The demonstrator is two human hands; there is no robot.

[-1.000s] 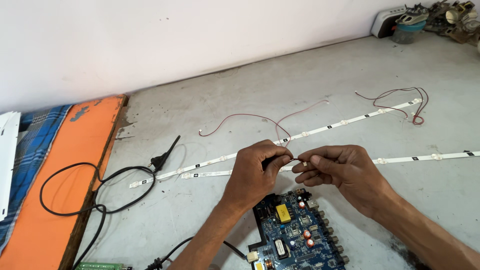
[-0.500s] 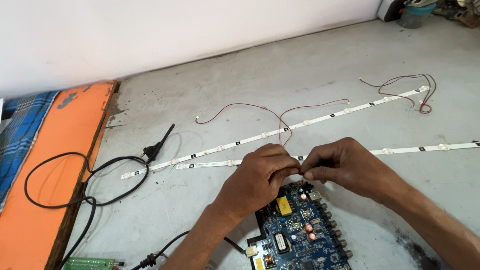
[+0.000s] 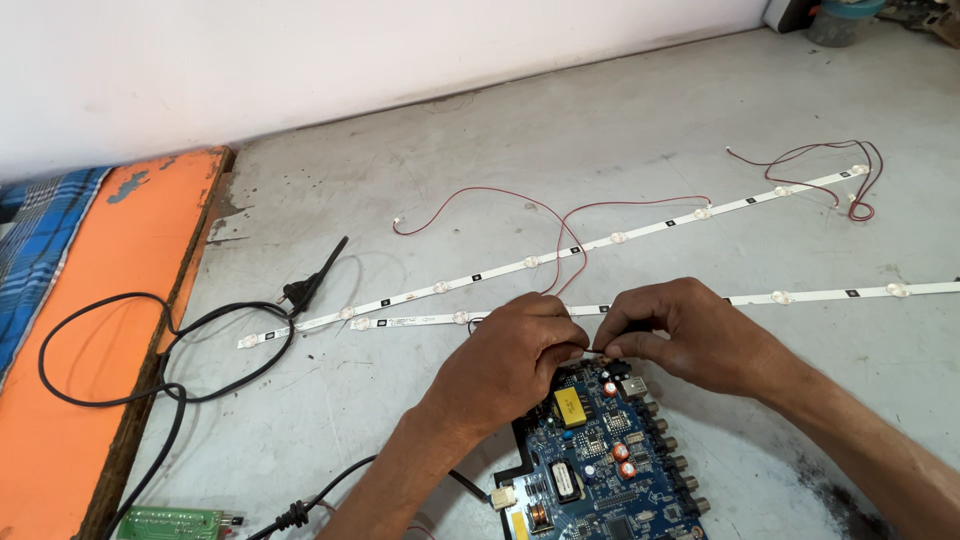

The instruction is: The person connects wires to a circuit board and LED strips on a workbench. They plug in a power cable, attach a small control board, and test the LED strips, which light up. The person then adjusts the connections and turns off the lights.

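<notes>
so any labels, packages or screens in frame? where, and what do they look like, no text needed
No packages, signs or screens.
Yellow label: small square sticker on a part of the blue circuit board, just below the left hand.
White label: pale patch at the board's bottom left corner, cut by the frame edge.
Black marks: tiny dark rectangles spaced along the white light strips.

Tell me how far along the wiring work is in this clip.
Laid out: two white LED strips lie on the grey floor, red wires trailing loose. In hand: left hand and right hand pinch a thin wire together at the top edge of the blue circuit board. Left: the black plug lies unplugged.
</notes>
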